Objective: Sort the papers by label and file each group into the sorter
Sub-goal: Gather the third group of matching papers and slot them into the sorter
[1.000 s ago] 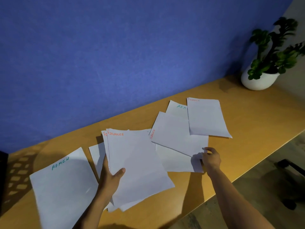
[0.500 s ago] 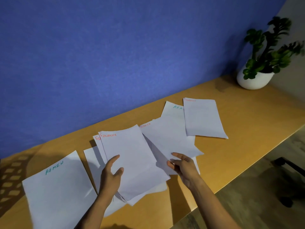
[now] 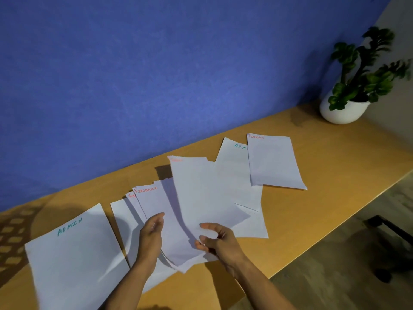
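Sorting step: right hand pinches a red-labelled sheet, left hand grips the FINANCE stack; next, lay it on top squarely.

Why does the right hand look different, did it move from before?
Yes. The right hand slid left along the desk's front edge, away from the plant pot and towards the left hand, carrying a paper along.

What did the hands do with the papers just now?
The right hand picked up a red-labelled sheet and carried it left onto the FINANCE stack held by the left hand. The ADMIN sheet and far FINANCE sheet stayed put.
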### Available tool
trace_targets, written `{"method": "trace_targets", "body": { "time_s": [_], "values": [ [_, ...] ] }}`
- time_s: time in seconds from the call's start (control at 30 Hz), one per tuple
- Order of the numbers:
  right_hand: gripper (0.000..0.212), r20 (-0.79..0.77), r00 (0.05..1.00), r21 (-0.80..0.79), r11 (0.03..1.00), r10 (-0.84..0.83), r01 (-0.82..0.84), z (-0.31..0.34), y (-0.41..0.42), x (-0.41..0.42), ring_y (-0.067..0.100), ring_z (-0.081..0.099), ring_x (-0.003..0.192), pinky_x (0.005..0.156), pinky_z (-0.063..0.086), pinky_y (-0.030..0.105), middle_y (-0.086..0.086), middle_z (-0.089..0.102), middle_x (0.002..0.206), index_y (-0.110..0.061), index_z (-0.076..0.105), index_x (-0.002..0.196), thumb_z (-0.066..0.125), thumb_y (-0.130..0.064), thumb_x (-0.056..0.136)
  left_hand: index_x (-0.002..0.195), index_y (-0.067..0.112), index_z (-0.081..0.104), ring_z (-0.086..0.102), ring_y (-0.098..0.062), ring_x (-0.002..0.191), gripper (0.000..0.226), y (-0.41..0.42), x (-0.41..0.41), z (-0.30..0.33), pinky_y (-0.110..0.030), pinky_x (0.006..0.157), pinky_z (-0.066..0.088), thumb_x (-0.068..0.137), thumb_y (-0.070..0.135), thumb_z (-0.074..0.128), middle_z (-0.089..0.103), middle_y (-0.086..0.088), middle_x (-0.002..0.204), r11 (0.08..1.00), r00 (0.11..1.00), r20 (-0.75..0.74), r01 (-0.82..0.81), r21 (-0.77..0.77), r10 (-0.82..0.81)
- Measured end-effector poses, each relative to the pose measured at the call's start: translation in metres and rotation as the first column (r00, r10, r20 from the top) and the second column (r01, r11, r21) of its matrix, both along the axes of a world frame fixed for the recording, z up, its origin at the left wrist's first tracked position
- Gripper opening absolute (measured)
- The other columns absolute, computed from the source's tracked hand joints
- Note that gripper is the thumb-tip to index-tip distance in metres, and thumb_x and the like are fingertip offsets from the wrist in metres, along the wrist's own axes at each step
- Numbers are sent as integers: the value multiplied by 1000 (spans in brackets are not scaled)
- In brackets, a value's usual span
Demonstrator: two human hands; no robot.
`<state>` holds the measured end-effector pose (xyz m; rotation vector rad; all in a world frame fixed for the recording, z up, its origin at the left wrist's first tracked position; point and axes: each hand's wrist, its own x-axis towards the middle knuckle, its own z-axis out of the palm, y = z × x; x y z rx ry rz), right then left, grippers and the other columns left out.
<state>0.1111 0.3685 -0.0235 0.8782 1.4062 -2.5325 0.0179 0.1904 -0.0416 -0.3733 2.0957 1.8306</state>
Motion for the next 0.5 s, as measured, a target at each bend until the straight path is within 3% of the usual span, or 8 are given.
{"method": "trace_targets", "body": {
  "time_s": [0.13, 0.2, 0.27, 0.4, 0.5],
  "values": [
    [32, 19, 984, 39, 983, 176, -177, 5, -6, 0, 39, 72, 89, 82, 60, 40, 18, 72, 104, 5, 64, 115, 71, 2, 85, 129, 20, 60, 50, -18, 123, 43, 3, -1, -3, -38, 106, 40, 95, 46, 52, 58, 6, 128, 999, 998, 55, -21, 34, 19],
    [37, 49, 959, 71, 957, 280, -283, 12, -4, -1, 34, 73, 85, 81, 60, 37, 19, 71, 101, 1, 62, 120, 72, -8, 87, 112, 23, 66, 57, -19, 114, 29, 5, -4, -6, -31, 92, 47, 91, 41, 62, 66, 7, 114, 999, 1000, 16, -2, -40, 3],
    [43, 58, 904, 145, 892, 424, -428, 19, -1, -3, 27, 70, 75, 69, 58, 30, 18, 69, 92, -5, 57, 126, 69, -25, 90, 96, 24, 66, 61, -21, 107, 11, 7, -7, -9, -25, 79, 47, 87, 29, 70, 67, 7, 101, 993, 1000, -6, 12, -119, -13],
    [38, 52, 755, 273, 717, 654, -641, 30, 13, -5, 14, 63, 54, 47, 46, 21, 6, 72, 81, -25, 56, 127, 57, -45, 94, 88, 20, 67, 62, -26, 104, 11, 5, -12, -16, -32, 81, 48, 84, 12, 72, 68, -5, 104, 981, 1000, 26, 17, -194, -12],
    [27, 43, 770, 349, 713, 636, -608, 29, 35, -11, 10, 54, 40, 38, 40, 20, 2, 71, 68, -33, 61, 121, 54, -45, 97, 85, 21, 66, 59, -26, 102, 13, 2, -14, -18, -32, 78, 47, 85, 9, 71, 66, -6, 105, 975, 998, 52, -7, -223, 19]
  ]
}}
